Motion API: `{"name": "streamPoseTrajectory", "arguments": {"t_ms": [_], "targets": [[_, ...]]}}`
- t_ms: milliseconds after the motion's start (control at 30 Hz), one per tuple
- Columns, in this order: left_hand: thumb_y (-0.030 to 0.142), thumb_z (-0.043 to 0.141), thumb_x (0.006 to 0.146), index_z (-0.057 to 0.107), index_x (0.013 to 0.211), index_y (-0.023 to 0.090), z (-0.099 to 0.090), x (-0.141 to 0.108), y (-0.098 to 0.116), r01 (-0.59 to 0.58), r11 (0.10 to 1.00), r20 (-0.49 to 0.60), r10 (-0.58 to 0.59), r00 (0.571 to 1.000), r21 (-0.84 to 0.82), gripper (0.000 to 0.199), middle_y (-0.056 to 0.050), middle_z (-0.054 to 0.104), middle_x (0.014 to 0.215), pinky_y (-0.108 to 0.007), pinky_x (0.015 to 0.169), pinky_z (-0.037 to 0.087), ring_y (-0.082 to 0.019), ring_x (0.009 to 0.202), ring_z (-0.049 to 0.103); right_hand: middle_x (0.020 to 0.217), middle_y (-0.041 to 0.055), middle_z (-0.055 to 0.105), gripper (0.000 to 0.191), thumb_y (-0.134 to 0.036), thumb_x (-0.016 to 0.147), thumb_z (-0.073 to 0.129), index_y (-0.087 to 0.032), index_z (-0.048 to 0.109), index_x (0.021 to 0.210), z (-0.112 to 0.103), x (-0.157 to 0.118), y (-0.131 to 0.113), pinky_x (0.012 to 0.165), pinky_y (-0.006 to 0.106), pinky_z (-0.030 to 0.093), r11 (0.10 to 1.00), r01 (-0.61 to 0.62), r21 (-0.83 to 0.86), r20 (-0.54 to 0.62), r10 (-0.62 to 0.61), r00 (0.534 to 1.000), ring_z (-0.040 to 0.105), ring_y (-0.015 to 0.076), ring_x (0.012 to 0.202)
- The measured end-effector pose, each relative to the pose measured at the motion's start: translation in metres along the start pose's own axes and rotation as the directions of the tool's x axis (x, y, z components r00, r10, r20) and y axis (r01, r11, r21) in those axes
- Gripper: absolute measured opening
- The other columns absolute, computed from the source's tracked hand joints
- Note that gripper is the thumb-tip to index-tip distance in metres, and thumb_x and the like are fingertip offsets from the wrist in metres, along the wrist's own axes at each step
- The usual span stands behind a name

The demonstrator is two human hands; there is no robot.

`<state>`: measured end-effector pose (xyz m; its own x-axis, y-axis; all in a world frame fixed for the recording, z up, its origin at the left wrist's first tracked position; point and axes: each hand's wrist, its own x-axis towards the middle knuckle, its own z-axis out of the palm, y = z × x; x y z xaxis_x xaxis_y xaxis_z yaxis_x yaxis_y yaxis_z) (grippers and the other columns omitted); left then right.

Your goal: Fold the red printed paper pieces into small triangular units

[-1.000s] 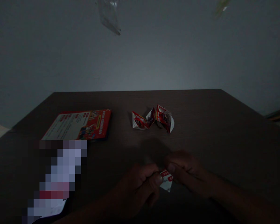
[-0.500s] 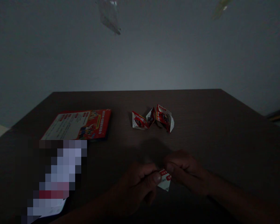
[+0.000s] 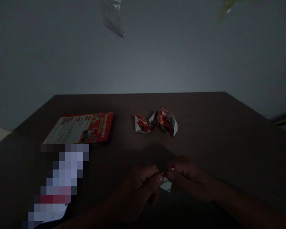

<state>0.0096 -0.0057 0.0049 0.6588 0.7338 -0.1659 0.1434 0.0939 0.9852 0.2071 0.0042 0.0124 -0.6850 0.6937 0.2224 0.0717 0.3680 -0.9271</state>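
A small folded paper piece (image 3: pixel 166 184), white with a red edge, is pinched between both hands near the front of the table. My left hand (image 3: pixel 143 187) grips its left side between thumb and fingers. On its upper right side, my right hand (image 3: pixel 190 176) is closed with the thumb pressed on the paper. Beyond the hands lie folded red and white paper shapes (image 3: pixel 167 121), zigzagging in a row on the dark table. Part of the held paper is hidden by my fingers.
A red and white printed booklet (image 3: pixel 100 127) lies at the left on the brown table (image 3: pixel 205 127). In front of it is a pixelated pale item (image 3: pixel 66 175). A clear plastic bag (image 3: pixel 112 17) is at the wall, top centre-left.
My right thumb has shifted left and slightly down over the paper. The paper's red edge now shows as a narrow strip between my hands, and less of its printed face is visible.
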Motion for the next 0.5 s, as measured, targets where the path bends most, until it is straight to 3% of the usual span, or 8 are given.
{"name": "streamPoseTrajectory", "arguments": {"t_ms": [500], "targets": [[0.048,0.039,0.092,0.052,0.075,0.016,-0.0003,0.0006,-0.0019,-0.029,0.999,-0.037,0.028,0.999,-0.027,0.039,0.004,0.049,0.05,-0.019,0.044,0.032,-0.008,0.043,0.045,0.06,-0.0047,0.039,0.024,-0.021,0.094,0.04,-0.015,0.051,0.074,0.0001,0.0029,-0.0077,0.049,0.018,0.028,0.999,0.034,-0.022,0.073,-0.032,0.997,0.033,0.0064,0.051]]}}
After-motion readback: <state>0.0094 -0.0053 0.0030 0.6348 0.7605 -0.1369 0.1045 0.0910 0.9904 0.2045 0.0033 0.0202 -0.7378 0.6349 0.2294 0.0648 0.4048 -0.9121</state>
